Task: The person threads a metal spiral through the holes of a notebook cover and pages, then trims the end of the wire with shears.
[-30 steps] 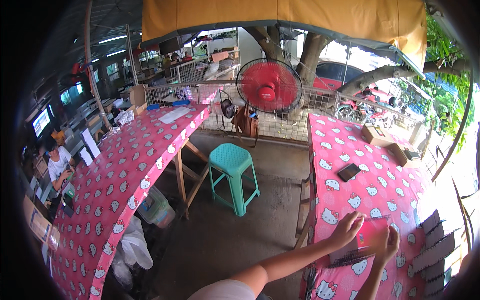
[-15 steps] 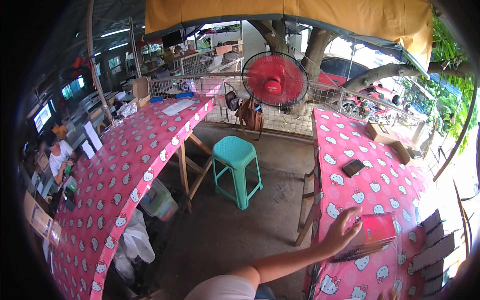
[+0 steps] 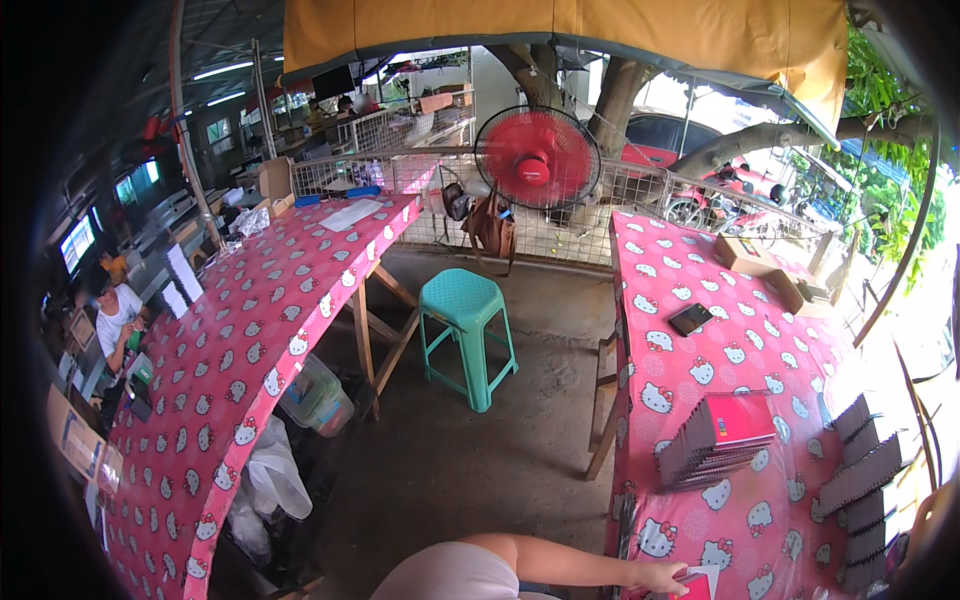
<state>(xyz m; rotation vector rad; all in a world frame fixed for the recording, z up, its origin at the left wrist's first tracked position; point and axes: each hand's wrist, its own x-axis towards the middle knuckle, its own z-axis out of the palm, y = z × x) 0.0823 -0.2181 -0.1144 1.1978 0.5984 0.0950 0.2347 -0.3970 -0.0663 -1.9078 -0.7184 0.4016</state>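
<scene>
My left hand (image 3: 658, 576) reaches in from the lower edge over the near part of the right-hand table. Its fingers close on a red-covered notebook (image 3: 696, 586), which is cut off by the lower edge of the picture. Farther up the same table stands a stack of red spiral-bound notebooks (image 3: 742, 418), slightly uneven along the side. My left hand is apart from that stack. My right hand is out of view.
Several grey-edged stacks (image 3: 852, 487) line the right side of the pink patterned table (image 3: 690, 525). Beyond are a dark phone-like object (image 3: 690, 319) and open cardboard boxes (image 3: 750, 255). A green stool (image 3: 462, 300) stands between two tables; a red fan (image 3: 537, 160) is behind.
My left hand has moved from beside the notebook stack toward the near edge and now grips a red notebook. The stack looks taller. Right fingertips, faintly visible before, are gone from view.
</scene>
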